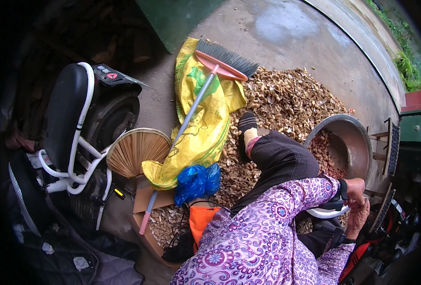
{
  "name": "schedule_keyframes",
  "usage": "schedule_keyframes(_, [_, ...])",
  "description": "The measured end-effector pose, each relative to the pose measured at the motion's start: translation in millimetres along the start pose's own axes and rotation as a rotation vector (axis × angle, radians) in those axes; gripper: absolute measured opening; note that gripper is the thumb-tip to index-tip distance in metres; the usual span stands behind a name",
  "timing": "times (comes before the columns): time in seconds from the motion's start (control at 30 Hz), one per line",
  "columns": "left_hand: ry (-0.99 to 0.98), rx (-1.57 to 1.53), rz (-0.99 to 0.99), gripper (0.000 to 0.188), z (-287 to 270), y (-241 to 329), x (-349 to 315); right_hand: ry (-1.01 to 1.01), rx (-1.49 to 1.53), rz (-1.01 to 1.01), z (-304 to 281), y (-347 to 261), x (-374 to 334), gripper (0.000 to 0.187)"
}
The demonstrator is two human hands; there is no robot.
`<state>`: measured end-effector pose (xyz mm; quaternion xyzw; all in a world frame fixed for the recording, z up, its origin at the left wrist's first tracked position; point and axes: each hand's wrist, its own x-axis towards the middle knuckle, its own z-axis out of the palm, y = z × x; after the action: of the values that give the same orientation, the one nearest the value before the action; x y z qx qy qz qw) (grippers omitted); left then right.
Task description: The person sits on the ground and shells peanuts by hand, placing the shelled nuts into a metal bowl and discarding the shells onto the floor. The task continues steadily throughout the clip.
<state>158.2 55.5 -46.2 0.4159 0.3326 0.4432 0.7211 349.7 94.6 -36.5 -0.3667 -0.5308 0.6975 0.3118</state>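
My left hand and my right hand meet at the right side of the view, fingers bent and pressed together. Whatever lies between the fingertips is too small or hidden to make out. Both wrists wear black bands. Just left of the hands, partly under my left forearm, shows the rim of a white bowl. Beyond my left arm rests a wide metal basin, partly filled with reddish shelled peanuts. A large heap of what look like peanut shells spreads over the floor around my outstretched leg.
A broom lies across a yellow woven sack. Beside these are a blue plastic bag, a cardboard box with peanuts or shells, and a round straw fan. A scooter stands left; a small ladder-like rack right.
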Motion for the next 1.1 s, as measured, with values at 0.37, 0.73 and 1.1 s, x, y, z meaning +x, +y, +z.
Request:
schedule_keyframes(0.37, [0.045,-0.044,0.117,0.016,1.4,-4.7,7.2,0.125,0.226,0.137,4.3,3.4,8.5,0.025])
schedule_keyframes(0.73, [0.158,0.007,0.103,0.018,9.1,7.3,4.0,0.056,0.316,0.268,26.3,1.8,9.4,0.066])
schedule_keyframes(1.1, [0.454,0.902,0.617,0.013,15.3,-35.0,55.8,-0.182,0.218,-0.026,87.1,2.0,22.1,0.086])
